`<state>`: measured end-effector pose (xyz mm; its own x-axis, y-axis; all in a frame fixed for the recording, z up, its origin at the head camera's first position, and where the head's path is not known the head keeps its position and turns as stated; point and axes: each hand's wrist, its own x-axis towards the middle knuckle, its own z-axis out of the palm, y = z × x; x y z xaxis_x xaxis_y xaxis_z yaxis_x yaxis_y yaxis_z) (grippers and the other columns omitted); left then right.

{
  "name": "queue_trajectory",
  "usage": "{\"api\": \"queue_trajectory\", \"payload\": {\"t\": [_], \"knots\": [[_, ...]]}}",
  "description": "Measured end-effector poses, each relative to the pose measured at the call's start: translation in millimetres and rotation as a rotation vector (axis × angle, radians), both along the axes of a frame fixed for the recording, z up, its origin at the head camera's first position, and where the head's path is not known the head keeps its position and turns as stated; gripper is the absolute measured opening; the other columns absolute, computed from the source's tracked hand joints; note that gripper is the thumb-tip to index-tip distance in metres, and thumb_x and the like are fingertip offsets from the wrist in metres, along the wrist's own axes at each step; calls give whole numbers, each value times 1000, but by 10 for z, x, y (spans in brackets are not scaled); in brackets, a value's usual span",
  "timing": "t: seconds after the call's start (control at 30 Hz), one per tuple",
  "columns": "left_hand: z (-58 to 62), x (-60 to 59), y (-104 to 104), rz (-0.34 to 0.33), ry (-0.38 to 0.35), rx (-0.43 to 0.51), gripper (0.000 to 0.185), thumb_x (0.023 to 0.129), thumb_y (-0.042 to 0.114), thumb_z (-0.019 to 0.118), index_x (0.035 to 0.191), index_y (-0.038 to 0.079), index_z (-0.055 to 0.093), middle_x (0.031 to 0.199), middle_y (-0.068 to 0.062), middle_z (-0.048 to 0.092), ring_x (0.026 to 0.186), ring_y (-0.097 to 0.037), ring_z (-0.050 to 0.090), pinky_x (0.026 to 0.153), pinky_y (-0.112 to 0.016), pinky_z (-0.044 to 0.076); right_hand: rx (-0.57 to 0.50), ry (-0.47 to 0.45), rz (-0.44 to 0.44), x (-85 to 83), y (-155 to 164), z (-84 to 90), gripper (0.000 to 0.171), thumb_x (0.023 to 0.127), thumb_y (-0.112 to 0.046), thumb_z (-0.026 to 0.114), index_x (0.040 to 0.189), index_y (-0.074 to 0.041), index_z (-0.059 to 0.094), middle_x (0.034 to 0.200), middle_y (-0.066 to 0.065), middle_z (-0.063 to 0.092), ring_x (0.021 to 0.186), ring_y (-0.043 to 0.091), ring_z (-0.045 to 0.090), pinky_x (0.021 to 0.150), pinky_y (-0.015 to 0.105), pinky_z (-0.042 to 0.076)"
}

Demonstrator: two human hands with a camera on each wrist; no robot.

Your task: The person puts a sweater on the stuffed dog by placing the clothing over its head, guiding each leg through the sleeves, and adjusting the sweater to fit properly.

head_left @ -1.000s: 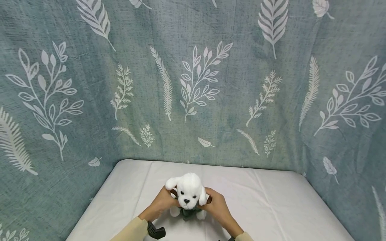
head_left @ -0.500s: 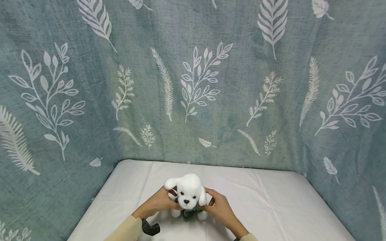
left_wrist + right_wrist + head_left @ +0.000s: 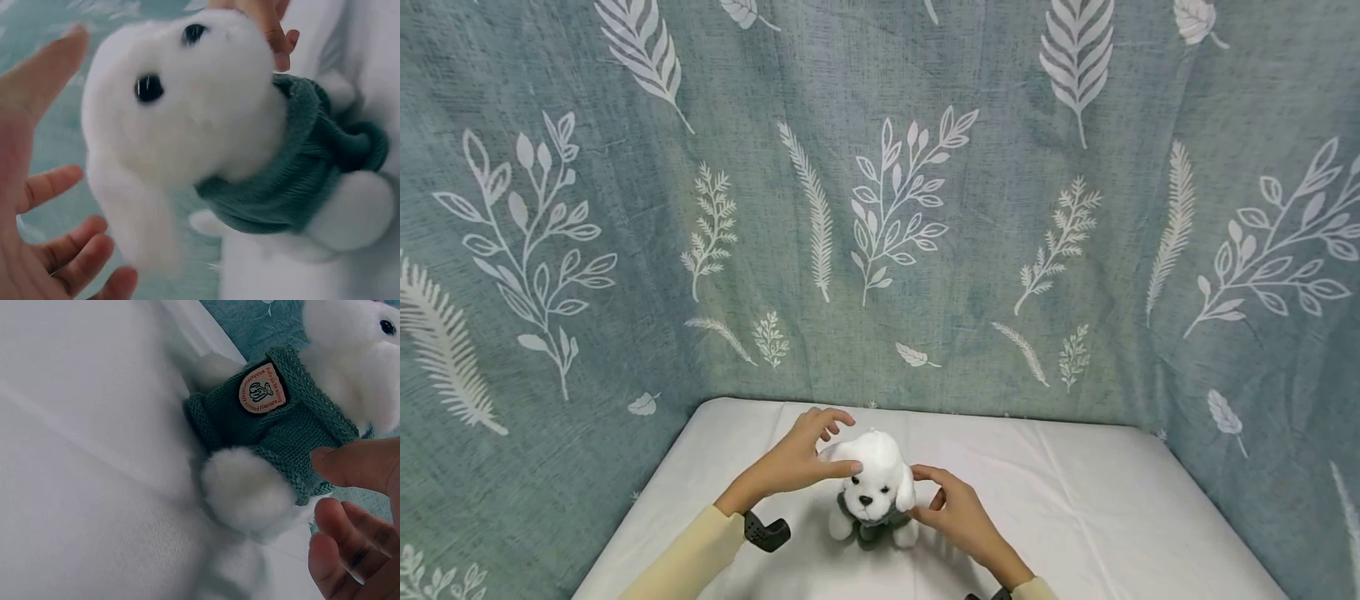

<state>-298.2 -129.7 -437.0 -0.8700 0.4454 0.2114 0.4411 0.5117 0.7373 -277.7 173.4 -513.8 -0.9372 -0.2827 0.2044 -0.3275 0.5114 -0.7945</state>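
Observation:
A white plush dog [image 3: 876, 487] in a dark green knitted sweater [image 3: 275, 419] stands upright in the middle of the white-covered surface. Up beside its head, on the left, my left hand [image 3: 805, 454] has its thumb and fingers spread apart; the thumb overlaps the dog's brow in the head view. In the left wrist view the fingers bend loosely near the hanging ear [image 3: 140, 225]. On the other side my right hand [image 3: 951, 508] stays by the dog's neck, fingers loosely bent. Its thumb [image 3: 356, 462] lies right at the sweater's edge. A round badge [image 3: 262, 387] decorates the sweater.
White cloth [image 3: 1075, 517] covers the surface under the dog. Blue-green curtains [image 3: 970, 250] with white leaf prints enclose the back and both sides. A dark wrist device [image 3: 766, 532] sits at the left sleeve's cuff [image 3: 715, 533].
My left hand has let go of the dog's side and lifted up beside its head, fingers spreading. The raised ear has dropped. My right hand has drawn slightly outward; the dog stays nearly in place.

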Motion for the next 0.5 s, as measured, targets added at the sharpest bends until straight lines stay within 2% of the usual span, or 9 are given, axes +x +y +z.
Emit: {"api": "queue_trajectory", "payload": {"t": [0.13,0.23,0.3,0.37,0.5], "knots": [[197,80,264,50,178,-215,67,87,76,63,136,31,58,119,-3,50,95,-18,55,77,-40,48,-5,-32,16,7,58,8,57,84,-21,87,137,-19,64,133,11,65,67,14,58,53,28,47],[276,124,444,76,306,-400,77,86,84,53,136,25,59,111,-2,49,80,-14,52,65,-34,47,2,-52,31,11,95,10,57,86,-20,85,139,-20,63,136,12,63,67,15,58,53,29,48],[302,142,547,82,379,-522,82,87,86,48,137,22,60,110,-5,50,81,-17,53,59,-33,47,1,-62,40,17,116,14,58,86,-19,85,140,-21,62,137,13,62,68,15,58,53,29,48],[296,146,633,94,433,-639,86,87,87,45,138,19,60,115,-9,53,89,-21,57,59,-35,51,-6,-70,52,22,135,11,58,87,-18,84,141,-20,62,138,15,61,68,15,57,53,29,47],[265,140,764,136,464,-807,91,85,91,39,136,18,61,129,-19,55,99,-30,63,59,-42,55,-16,-77,68,29,169,6,59,88,-16,83,142,-17,60,139,18,59,66,15,56,53,28,47]]}}
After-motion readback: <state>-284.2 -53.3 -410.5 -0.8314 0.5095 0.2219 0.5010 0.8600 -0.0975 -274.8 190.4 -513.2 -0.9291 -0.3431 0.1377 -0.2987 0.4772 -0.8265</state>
